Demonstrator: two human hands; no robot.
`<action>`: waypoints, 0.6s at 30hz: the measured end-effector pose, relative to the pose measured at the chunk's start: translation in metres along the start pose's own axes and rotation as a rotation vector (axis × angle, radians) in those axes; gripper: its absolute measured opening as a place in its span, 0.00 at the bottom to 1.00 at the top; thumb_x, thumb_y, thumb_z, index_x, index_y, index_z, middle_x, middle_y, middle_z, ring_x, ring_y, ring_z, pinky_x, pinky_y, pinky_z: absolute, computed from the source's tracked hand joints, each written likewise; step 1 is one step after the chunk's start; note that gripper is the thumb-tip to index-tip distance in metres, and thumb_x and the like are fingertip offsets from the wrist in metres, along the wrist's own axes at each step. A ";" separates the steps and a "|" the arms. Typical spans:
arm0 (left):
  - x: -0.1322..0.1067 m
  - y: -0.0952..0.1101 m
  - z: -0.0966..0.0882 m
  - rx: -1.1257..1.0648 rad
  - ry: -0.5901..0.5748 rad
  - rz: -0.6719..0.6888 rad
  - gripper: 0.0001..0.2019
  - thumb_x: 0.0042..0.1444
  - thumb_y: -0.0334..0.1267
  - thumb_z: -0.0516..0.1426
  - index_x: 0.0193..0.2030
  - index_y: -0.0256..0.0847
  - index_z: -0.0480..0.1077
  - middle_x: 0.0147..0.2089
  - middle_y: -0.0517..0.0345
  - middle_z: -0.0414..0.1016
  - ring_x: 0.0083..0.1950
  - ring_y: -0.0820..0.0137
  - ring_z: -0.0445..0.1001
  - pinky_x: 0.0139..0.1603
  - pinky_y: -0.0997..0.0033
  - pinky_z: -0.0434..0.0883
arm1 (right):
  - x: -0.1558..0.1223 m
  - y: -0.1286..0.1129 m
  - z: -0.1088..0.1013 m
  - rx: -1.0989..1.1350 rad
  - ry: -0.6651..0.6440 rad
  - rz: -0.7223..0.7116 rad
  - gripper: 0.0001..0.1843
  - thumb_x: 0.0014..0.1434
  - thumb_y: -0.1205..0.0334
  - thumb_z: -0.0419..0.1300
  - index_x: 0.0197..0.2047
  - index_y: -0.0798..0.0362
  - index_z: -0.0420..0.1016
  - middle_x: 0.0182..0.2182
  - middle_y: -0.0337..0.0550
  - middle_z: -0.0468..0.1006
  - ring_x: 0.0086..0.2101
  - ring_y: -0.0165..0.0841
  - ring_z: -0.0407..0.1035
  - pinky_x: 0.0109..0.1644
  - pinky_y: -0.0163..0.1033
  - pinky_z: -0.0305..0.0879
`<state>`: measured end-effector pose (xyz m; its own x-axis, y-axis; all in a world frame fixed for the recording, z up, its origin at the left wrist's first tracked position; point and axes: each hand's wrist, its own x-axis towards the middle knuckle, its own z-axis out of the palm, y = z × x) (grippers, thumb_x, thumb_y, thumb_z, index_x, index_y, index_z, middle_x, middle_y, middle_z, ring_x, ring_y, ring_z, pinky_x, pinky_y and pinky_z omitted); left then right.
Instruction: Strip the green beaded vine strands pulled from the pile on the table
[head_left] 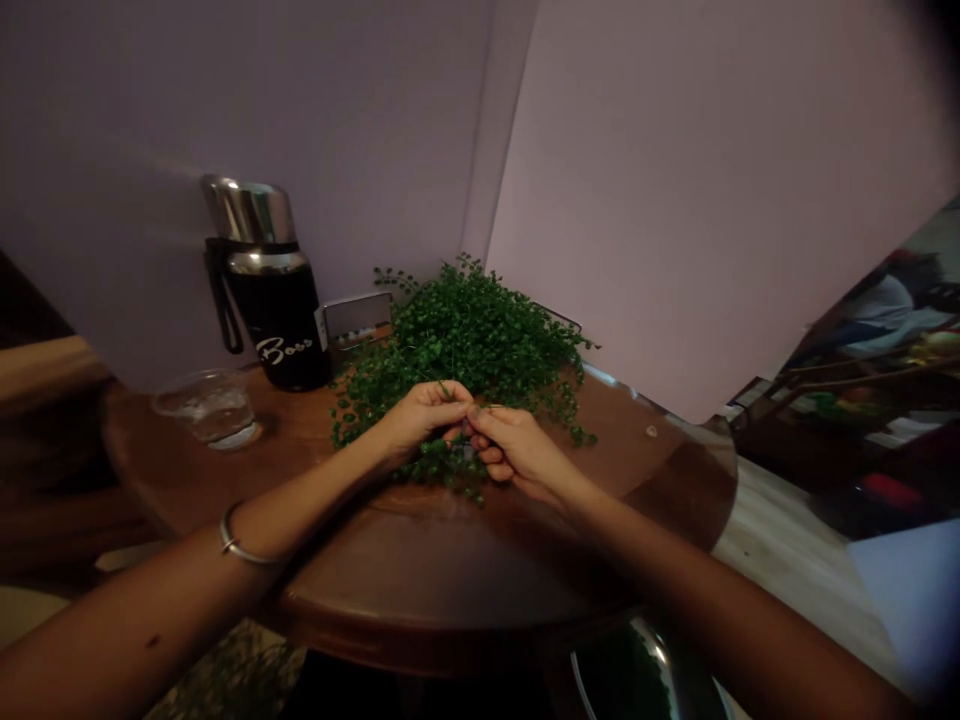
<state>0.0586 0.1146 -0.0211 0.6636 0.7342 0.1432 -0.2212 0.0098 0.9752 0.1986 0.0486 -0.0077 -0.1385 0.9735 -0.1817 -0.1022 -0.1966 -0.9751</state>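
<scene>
A mound of small-leaved green trailing plant [465, 340] lies on a round dark wooden table [420, 590]. My left hand [424, 420] and my right hand [514, 450] meet in front of it, fingertips pinched together on a thin sprig. A small dark object [466, 445] shows between my fingers, too small to identify. Loose green sprigs [450, 470] lie under my hands. A metal bangle [238, 540] circles my left wrist.
A black and steel vacuum flask [266, 290] stands left of the plant, with a water glass [208, 408] nearer the table's left edge. A small metal-framed object [357, 316] leans behind the plant. Lilac walls rise behind. A shiny curved metal object [645, 670] sits below the table edge.
</scene>
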 end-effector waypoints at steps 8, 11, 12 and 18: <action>0.005 -0.002 -0.007 -0.021 0.102 0.031 0.09 0.42 0.36 0.61 0.24 0.34 0.65 0.15 0.67 0.61 0.16 0.83 0.55 0.16 0.81 0.52 | -0.007 -0.002 0.003 -0.144 -0.076 0.070 0.16 0.53 0.53 0.55 0.23 0.56 0.61 0.16 0.30 0.55 0.14 0.17 0.43 0.15 0.25 0.35; 0.006 0.002 -0.014 -0.060 0.274 0.077 0.08 0.40 0.33 0.61 0.23 0.35 0.64 0.16 0.68 0.59 0.15 0.84 0.53 0.16 0.82 0.49 | -0.022 -0.002 0.007 -0.186 -0.140 0.117 0.14 0.53 0.56 0.55 0.22 0.56 0.61 0.16 0.32 0.57 0.14 0.18 0.45 0.14 0.25 0.38; 0.007 0.003 -0.016 -0.083 0.301 0.077 0.08 0.39 0.32 0.60 0.23 0.35 0.64 0.16 0.68 0.58 0.15 0.84 0.53 0.15 0.82 0.49 | -0.028 -0.003 0.007 -0.165 -0.152 0.138 0.14 0.53 0.57 0.55 0.22 0.56 0.61 0.16 0.32 0.58 0.14 0.18 0.46 0.14 0.25 0.39; 0.002 0.010 -0.019 -0.167 0.136 -0.025 0.08 0.43 0.34 0.59 0.25 0.35 0.63 0.16 0.65 0.58 0.15 0.81 0.56 0.14 0.82 0.52 | -0.067 -0.014 -0.040 0.142 0.184 -0.016 0.07 0.47 0.62 0.60 0.30 0.56 0.68 0.20 0.33 0.60 0.16 0.17 0.46 0.14 0.23 0.36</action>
<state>0.0440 0.1292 -0.0143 0.5706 0.8169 0.0840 -0.3287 0.1334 0.9349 0.2492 -0.0095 0.0133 0.0450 0.9790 -0.1989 -0.2426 -0.1824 -0.9528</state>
